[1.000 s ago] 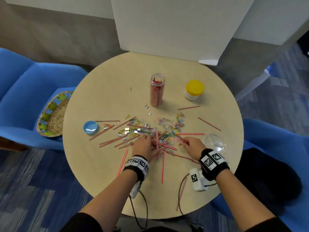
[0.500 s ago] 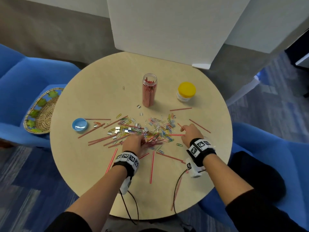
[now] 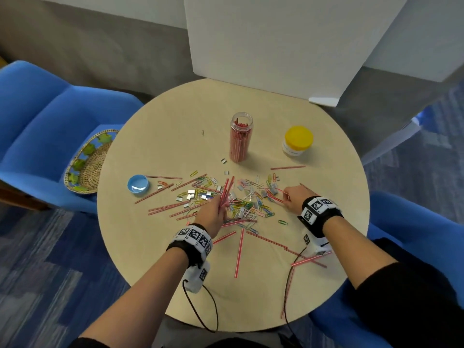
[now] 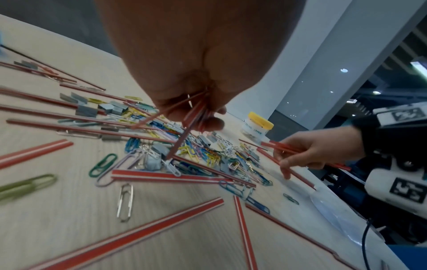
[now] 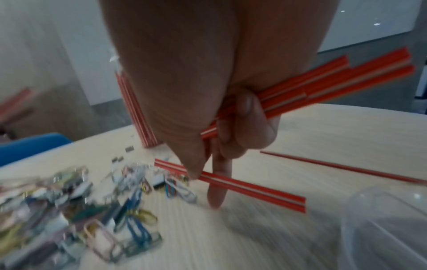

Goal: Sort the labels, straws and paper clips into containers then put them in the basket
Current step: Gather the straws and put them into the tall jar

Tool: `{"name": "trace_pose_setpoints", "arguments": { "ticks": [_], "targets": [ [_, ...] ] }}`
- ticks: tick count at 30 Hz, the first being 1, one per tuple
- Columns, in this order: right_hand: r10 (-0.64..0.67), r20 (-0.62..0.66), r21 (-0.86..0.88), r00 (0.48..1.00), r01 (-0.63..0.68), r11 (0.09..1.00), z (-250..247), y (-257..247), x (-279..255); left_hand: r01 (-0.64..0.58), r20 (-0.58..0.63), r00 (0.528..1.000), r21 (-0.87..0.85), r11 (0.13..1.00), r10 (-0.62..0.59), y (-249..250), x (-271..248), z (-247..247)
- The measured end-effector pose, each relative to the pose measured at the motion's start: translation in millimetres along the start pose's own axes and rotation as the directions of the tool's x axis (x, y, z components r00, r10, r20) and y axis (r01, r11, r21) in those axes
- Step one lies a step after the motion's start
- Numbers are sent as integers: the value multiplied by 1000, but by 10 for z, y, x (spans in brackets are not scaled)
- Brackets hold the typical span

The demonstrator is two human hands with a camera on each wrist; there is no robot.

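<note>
left hand (image 3: pixel 213 216) gripping an upright bundle of straws (image 3: pixel 226 190) over the pile | right hand (image 3: pixel 296 198) clutching several, pinching one more off the desk (image 3: pixel 155 247) | straws seeming light, stiff, slippery: pinching mid-length is looking safest | jar (image 3: pixel 240 136) part-filled

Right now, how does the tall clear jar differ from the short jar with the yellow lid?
The tall clear jar stands open with no lid on it; the short jar is closed by a yellow lid. The tall jar is packed with upright red straws; the short jar's contents cannot be made out. The tall jar is narrow and plain, while the short jar is squat and bears a white label. Both stand upright on the far part of the round table, beyond the pile.
</note>
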State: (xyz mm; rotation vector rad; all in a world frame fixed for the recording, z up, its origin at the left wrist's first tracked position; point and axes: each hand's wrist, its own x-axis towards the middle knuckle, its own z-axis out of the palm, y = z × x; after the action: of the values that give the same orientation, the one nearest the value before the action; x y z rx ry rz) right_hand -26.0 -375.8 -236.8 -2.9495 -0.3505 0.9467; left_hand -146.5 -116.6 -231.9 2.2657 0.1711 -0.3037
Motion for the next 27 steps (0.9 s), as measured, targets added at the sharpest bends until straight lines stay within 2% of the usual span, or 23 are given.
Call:
{"name": "trace_pose_setpoints", "arguments": {
  "ticks": [4, 10, 13, 15, 17, 18, 20, 22, 23, 27],
  "targets": [
    [-60, 16, 173, 998, 56, 983, -100, 124, -8, 115, 70, 991, 22, 993, -116, -29, 12, 105],
    [57, -31, 97, 998, -54, 994, -427, 161, 133, 124, 221, 963, 151, 981, -155, 52, 160, 5],
    [109, -102, 85, 989, -101, 991, -509, 137, 333, 212, 310, 933, -65, 975, -182, 9, 241, -40],
    [124, -125, 96, 984, -112, 989, -522, 98, 476, 273, 306, 931, -220, 937, -199, -31, 255, -80],
    [121, -165, 132, 979, -100, 986, -529, 52, 608, 273, 285, 937, -240, 932, -201, -28, 227, -117],
    [115, -181, 157, 977, -87, 984, -531, 36, 666, 235, 260, 948, -176, 956, -186, -21, 206, -128],
    [106, -188, 175, 976, -73, 982, -531, 8, 751, 110, 208, 970, 82, 991, -124, -25, 134, -134],
    [90, -183, 157, 979, -61, 986, -503, 16, 831, -4, 229, 970, 363, 932, -85, -38, 60, -95],
    [81, -183, 131, 980, -57, 990, -488, 29, 854, -45, 246, 966, 453, 891, -76, -54, 41, -56],
    [75, -241, 19, 968, -72, 997, -435, 119, 887, -97, 258, 964, 580, 809, -69, -114, 57, 78]
  ]
}}
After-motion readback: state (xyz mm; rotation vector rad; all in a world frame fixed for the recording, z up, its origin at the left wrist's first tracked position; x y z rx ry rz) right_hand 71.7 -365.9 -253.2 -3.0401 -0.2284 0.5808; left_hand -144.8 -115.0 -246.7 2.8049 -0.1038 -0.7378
